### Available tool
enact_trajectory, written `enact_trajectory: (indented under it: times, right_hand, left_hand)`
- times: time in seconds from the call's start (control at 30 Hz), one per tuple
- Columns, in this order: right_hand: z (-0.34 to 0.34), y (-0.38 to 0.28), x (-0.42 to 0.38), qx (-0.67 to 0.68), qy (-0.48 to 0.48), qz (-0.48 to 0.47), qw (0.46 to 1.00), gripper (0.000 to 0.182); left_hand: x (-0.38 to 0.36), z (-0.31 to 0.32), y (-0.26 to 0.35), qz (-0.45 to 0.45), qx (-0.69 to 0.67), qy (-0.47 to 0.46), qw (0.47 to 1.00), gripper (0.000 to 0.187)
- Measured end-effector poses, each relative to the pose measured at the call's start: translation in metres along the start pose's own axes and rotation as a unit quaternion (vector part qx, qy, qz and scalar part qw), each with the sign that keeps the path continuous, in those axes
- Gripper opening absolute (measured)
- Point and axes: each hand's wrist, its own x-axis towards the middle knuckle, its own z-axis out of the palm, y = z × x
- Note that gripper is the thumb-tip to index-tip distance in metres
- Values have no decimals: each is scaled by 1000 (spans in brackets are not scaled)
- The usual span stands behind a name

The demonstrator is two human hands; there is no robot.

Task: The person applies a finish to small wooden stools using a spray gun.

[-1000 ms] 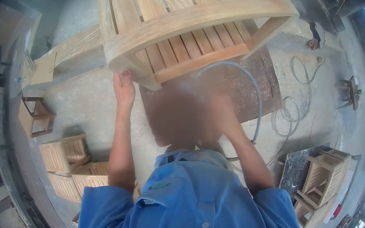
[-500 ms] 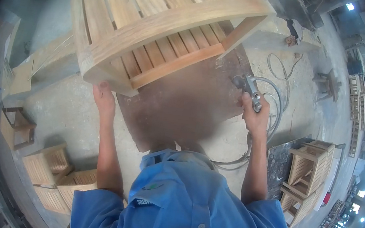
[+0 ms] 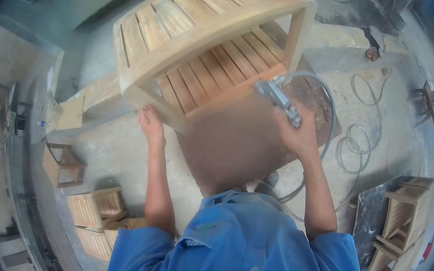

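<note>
A pale slatted wooden stool point(image 3: 214, 31), with a curved top and a second row of slats below, sits tilted on a brown board point(image 3: 225, 153). My left hand point(image 3: 152, 122) is at its near left corner; the fingers close on the lower wood there and are partly hidden. My right hand point(image 3: 301, 129) grips a silver metal spray gun point(image 3: 279, 101), slightly blurred, in front of the lower slats. A grey hose point(image 3: 331, 112) loops from the tool's front end round the right side of my forearm.
Similar small wooden pieces stand on the floor at left point(image 3: 100, 208) and stacked at right point(image 3: 406, 215). Coiled hose point(image 3: 358, 146) lies on the concrete right of the board. A low ledge point(image 3: 344, 40) runs behind the stool.
My right hand has brought the spray gun leftward, nearer the stool's lower slats. My left hand stays at the stool's corner. The whole view has shifted.
</note>
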Motion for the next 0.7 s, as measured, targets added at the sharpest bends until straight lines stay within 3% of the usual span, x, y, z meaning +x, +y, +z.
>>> enact_trajectory:
  times: [0.1, 0.17, 0.27, 0.37, 0.7]
  right_hand:
    - [-7, 9, -16, 4, 7, -45, 999, 41]
    - [-17, 11, -29, 16, -15, 7, 1000, 42]
    - [-21, 11, -39, 43, -30, 18, 998, 44]
    - [-17, 7, -36, 71, -44, 3, 997, 45]
    - [5, -13, -12, 104, -49, -82, 990, 44]
  left_hand:
    - [39, -1, 43, -29, -42, -3, 999, 71]
    - [69, 3, 61, -54, -64, -23, 996, 84]
    - [98, 10, 94, -135, -58, -40, 988, 84]
    - [125, 6, 99, -148, -28, -68, 986, 94]
    - [142, 3, 109, -143, 24, -110, 983, 91]
